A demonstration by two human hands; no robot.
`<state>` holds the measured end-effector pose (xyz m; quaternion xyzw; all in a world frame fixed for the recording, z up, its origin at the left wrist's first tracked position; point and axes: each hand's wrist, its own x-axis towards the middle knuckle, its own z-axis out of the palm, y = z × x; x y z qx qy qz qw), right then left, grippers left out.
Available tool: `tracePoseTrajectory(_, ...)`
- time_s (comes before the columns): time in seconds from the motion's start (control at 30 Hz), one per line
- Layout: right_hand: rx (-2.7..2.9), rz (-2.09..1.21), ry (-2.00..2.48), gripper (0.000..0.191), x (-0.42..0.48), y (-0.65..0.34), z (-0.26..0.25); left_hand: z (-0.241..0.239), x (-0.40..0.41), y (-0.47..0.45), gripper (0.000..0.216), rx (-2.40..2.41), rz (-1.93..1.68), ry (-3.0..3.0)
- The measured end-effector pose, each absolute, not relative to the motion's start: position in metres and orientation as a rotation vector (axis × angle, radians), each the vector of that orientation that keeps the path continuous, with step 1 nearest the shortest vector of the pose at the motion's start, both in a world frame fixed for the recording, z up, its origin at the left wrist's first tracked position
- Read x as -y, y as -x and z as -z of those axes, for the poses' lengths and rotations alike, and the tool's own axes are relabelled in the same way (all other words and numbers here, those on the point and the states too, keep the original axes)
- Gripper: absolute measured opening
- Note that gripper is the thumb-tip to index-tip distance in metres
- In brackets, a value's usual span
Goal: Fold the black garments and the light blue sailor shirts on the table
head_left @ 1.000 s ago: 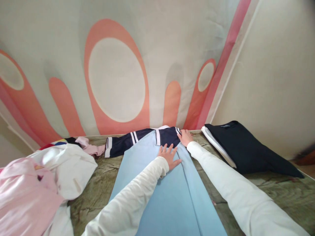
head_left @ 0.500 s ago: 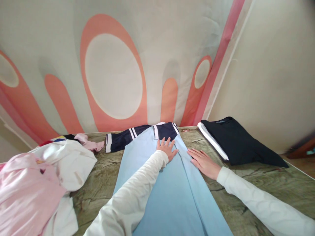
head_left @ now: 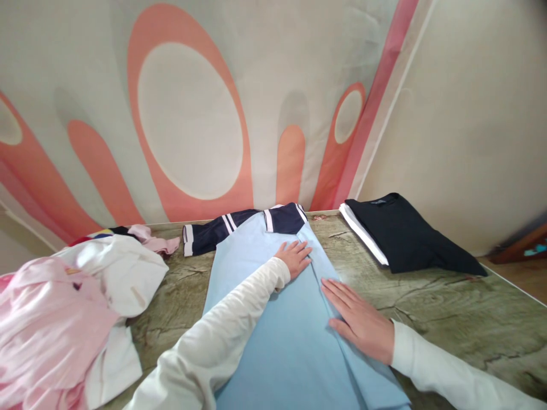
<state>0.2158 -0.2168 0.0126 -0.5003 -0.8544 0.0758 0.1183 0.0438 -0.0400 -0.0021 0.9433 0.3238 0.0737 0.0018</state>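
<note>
A light blue shirt [head_left: 282, 330] with navy, white-striped sleeves lies spread on the table, its lower end running out of the bottom of the view. Its right side is folded inward as a long strip, and one navy sleeve [head_left: 284, 220] lies across the top. The other sleeve [head_left: 209, 234] stretches out to the left. My left hand [head_left: 294, 259] rests on the upper part of the shirt, fingers spread and flat. Lower down, my right hand [head_left: 356, 316] lies flat on the folded strip with its fingers extended.
On the left is a loose heap of clothes, with a pink garment [head_left: 51, 330] and a white garment [head_left: 128, 273]. A black folded garment [head_left: 410, 236] lies over a white one [head_left: 363, 233] at the right. The wood-patterned table [head_left: 171, 307] meets a printed backdrop [head_left: 265, 85] behind.
My right hand has slid down along the folded strip, toward me. My left hand stays on the upper shirt. The view has shifted slightly.
</note>
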Motion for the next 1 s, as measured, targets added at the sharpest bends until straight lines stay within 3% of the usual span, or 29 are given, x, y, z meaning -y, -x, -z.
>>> tracePoseTrajectory(0.7,2.495,-0.416,1.361,0.067,0.306,-0.214,-0.035,-0.009,0.051,-0.048,0.044,-1.106,-0.228,-2.951)
tracePoseTrajectory(0.8,2.464,-0.507,1.344,0.056,0.307,-0.225,-0.044,-0.017,0.061,-0.05,0.047,-0.976,-0.176,-2.942)
tracePoseTrajectory(1.0,2.317,-0.681,1.508,0.013,0.303,-0.254,-0.062,-0.02,0.105,-0.045,0.043,-0.432,-0.224,-2.932)
